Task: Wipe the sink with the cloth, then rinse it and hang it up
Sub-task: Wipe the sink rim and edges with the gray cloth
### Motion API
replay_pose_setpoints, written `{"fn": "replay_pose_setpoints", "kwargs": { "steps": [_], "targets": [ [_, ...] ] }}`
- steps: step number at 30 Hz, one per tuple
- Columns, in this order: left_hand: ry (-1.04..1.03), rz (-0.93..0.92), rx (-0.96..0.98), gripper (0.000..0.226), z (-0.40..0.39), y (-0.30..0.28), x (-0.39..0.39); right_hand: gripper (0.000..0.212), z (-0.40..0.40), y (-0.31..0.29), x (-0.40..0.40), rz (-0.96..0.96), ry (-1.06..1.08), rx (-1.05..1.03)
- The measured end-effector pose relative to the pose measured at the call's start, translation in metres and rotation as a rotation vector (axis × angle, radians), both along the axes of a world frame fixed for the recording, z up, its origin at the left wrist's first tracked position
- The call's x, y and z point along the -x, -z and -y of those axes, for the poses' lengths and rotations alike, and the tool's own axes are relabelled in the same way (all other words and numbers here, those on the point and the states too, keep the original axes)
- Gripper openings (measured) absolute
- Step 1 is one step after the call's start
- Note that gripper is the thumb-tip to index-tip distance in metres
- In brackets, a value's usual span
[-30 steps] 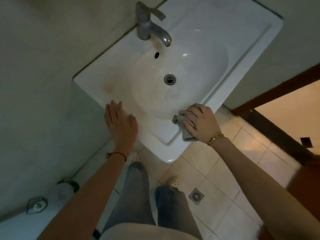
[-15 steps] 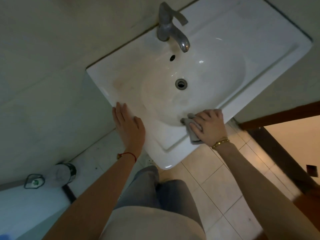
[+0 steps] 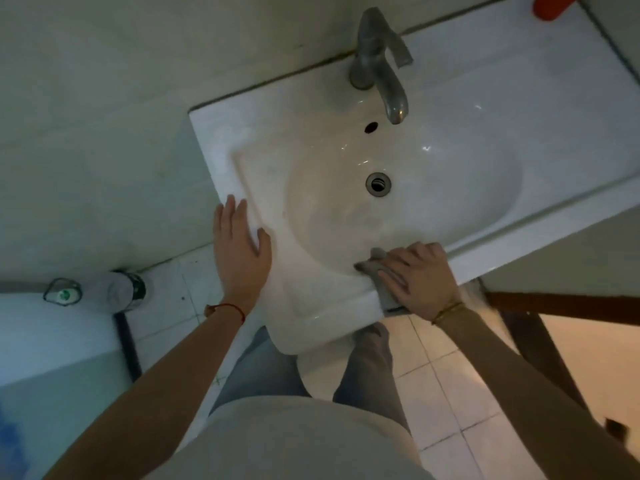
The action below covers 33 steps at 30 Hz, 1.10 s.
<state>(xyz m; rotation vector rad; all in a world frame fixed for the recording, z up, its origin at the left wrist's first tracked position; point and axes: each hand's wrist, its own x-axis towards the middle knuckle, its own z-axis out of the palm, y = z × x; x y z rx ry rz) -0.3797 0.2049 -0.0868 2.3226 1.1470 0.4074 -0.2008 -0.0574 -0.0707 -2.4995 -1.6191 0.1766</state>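
Observation:
A white ceramic sink (image 3: 485,109) is fixed to the wall, with a grey metal tap (image 3: 381,67) at its back and a round drain (image 3: 378,183) in the bowl. A small grey cloth (image 3: 384,289) lies folded over the sink's front rim. My right hand (image 3: 419,277) presses down on the cloth, fingers spread over it and pointing left toward the bowl. My left hand (image 3: 240,252) rests flat on the sink's left front rim, fingers apart, holding nothing. No water runs from the tap.
A red object (image 3: 554,6) sits at the sink's far right corner. A metal canister (image 3: 126,289) stands on the tiled floor to the left, beside a white fixture (image 3: 52,327). A dark wooden door frame (image 3: 540,327) is at the right. My legs stand under the sink.
The view has shifted so the sink sits more to the right. My right hand has slid the cloth along the front rim; my left hand stays on the left rim.

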Motion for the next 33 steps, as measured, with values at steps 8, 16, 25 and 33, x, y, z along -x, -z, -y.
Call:
{"fn": "replay_pose_setpoints", "kwargs": {
  "steps": [8, 16, 25, 33],
  "targets": [
    [-0.154, -0.056, -0.055, 0.056, 0.027, -0.007, -0.018, 0.045, -0.022, -0.003, 0.023, -0.187, -0.360, 0.073],
    [-0.193, -0.065, -0.075, 0.055, 0.028, -0.009, -0.022, 0.043, 0.005, 0.006, -0.039, -0.104, -0.332, 0.051],
    [-0.231, -0.051, -0.071, 0.051, 0.025, -0.014, -0.024, 0.035, -0.066, 0.007, 0.012, -0.306, -0.566, -0.090],
    [-0.286, -0.090, -0.105, 0.057, -0.020, -0.014, -0.055, 0.043, -0.238, -0.016, -0.101, -0.002, -0.259, -0.361]
  ]
}}
